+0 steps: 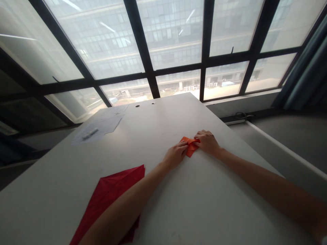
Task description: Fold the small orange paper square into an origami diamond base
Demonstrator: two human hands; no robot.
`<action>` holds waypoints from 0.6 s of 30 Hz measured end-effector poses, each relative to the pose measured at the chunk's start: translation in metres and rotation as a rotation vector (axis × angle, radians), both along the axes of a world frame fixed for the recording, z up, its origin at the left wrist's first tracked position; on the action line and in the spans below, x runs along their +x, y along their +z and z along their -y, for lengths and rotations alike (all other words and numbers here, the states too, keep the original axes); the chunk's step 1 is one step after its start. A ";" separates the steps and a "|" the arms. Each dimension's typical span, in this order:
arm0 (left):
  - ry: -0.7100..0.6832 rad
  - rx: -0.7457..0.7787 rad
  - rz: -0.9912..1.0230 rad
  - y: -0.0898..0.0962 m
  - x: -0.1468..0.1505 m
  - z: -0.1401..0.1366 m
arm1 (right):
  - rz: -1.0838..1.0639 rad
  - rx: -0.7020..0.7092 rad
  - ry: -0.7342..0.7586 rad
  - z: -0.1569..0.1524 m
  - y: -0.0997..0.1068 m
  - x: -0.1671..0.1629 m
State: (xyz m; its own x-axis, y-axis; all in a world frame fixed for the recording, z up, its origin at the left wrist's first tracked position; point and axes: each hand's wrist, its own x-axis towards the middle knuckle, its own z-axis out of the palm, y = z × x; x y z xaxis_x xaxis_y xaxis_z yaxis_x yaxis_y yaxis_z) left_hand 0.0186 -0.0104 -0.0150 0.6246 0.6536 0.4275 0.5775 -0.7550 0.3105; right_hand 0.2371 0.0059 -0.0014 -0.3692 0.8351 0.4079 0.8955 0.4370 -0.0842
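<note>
A small piece of folded orange paper (191, 150) lies on the white table between my hands, with part of it raised in the middle. My left hand (175, 154) rests at its left side, the fingertips pressed onto the paper. From the right, my right hand (207, 141) pinches the paper's edge between thumb and fingers. My fingers cover some of the folds. Under my left forearm lies a larger piece of red folded paper (112, 190), partly hidden by the arm.
The white table (163, 122) reaches to the large windows (176, 37). Papers (109, 124) with a pen-like object (90, 134) on them lie at the far left. Two round holes are at the table's far end. A curtain (304, 68) hangs at the right.
</note>
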 end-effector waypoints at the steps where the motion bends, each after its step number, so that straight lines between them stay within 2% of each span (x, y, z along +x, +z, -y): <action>1: -0.025 -0.008 0.001 0.000 0.000 0.000 | 0.001 0.000 -0.009 0.000 0.000 -0.001; 9: -0.073 -0.065 -0.013 0.003 -0.001 0.004 | 0.053 0.029 -0.067 0.001 0.002 0.006; 18: -0.020 -0.021 -0.052 0.007 -0.001 0.007 | 0.089 -0.037 0.010 -0.001 -0.002 0.007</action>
State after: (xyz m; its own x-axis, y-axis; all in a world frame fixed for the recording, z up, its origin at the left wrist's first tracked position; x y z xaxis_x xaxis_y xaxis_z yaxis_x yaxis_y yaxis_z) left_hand 0.0179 -0.0172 -0.0079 0.6585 0.6494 0.3804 0.5780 -0.7601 0.2970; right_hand 0.2439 0.0068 -0.0039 -0.4112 0.8450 0.3420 0.8957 0.4442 -0.0208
